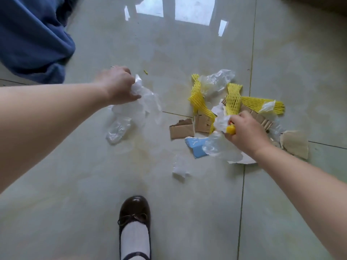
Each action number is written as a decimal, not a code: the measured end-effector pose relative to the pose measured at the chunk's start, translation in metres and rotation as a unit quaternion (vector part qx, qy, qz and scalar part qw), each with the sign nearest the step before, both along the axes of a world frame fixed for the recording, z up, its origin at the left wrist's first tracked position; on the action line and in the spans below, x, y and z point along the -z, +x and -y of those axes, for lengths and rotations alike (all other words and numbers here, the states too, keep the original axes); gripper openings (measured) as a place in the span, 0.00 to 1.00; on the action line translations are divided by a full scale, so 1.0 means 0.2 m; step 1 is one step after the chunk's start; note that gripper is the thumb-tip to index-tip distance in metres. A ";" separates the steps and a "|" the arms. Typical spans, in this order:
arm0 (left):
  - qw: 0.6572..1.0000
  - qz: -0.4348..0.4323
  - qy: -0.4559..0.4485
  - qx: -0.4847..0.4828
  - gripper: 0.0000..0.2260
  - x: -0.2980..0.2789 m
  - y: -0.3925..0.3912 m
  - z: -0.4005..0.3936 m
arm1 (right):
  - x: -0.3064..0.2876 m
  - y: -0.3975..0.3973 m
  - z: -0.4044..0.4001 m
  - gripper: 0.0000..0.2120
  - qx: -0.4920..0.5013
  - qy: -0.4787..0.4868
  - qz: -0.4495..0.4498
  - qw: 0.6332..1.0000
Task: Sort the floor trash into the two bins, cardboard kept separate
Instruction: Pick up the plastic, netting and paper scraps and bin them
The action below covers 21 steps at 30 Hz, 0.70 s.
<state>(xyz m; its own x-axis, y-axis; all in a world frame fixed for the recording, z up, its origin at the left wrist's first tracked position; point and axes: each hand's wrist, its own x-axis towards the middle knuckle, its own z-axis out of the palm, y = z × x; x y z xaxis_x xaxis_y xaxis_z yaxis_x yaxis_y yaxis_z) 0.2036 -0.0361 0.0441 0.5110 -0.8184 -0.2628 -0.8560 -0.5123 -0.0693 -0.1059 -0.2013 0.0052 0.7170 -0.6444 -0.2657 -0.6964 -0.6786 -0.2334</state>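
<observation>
Trash pile sits on glossy tile floor (197,212) at about 3 o'clock from frame centre. Left hand (118,85), at 10 o'clock, has fingers curled round a bunch of clear plastic film (139,107), which hangs below the fist and trails toward the floor; fingertips hidden behind the film. Right hand (246,132), at 3 o'clock, grips a yellow piece (231,130) together with more clear plastic (219,147); what the yellow piece is cannot be told, most of it is covered by the palm. Under and around that hand: yellow foam netting (233,98) in several strips, a clear bag (216,81) on the far side, torn brown cardboard scraps (181,130) just left of the hand, another cardboard piece (295,144) to its right partly hidden by the wrist. Blue paper scrap (196,147) lies partly under the plastic. Small loose plastic bit (180,168) lies apart at 5 o'clock from centre. Blue fabric (32,38) fills 10–11 o'clock corner, cut off by the frame; cannot tell what it is. Dark shoe (134,211) with white sock at 6 o'clock, cut off at the bottom edge. Tiny green fleck (145,72) near the left hand. Bins not visible. Window glare blurs the floor at 12 o'clock.
</observation>
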 end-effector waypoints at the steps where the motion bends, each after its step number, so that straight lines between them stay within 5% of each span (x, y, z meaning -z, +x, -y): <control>1: 1.000 -0.010 0.000 -0.002 0.18 0.07 0.03 -0.02 | 0.01 0.04 0.04 0.12 0.007 -0.001 -0.005 1.000; 7: 0.991 -0.115 0.037 -0.064 0.22 0.54 0.08 -0.17 | 0.17 0.21 0.32 0.18 0.012 -0.010 -0.068 0.998; 14: 0.966 -0.138 -0.047 -0.213 0.19 0.74 0.00 -0.16 | 0.40 0.32 0.47 0.22 0.110 0.035 -0.120 0.986; 21: 0.977 -0.127 -0.110 -0.130 0.12 0.70 -0.10 0.01 | 0.44 0.29 0.46 0.10 0.085 -0.030 -0.102 0.991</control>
<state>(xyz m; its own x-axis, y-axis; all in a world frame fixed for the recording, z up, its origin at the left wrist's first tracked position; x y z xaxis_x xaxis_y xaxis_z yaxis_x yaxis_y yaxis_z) 0.1832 -0.0389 -0.0954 0.6496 -0.7211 -0.2410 -0.6710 -0.6928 0.2641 -0.0488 -0.2928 -0.0827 0.5324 -0.7702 -0.3512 -0.8301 -0.5562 -0.0385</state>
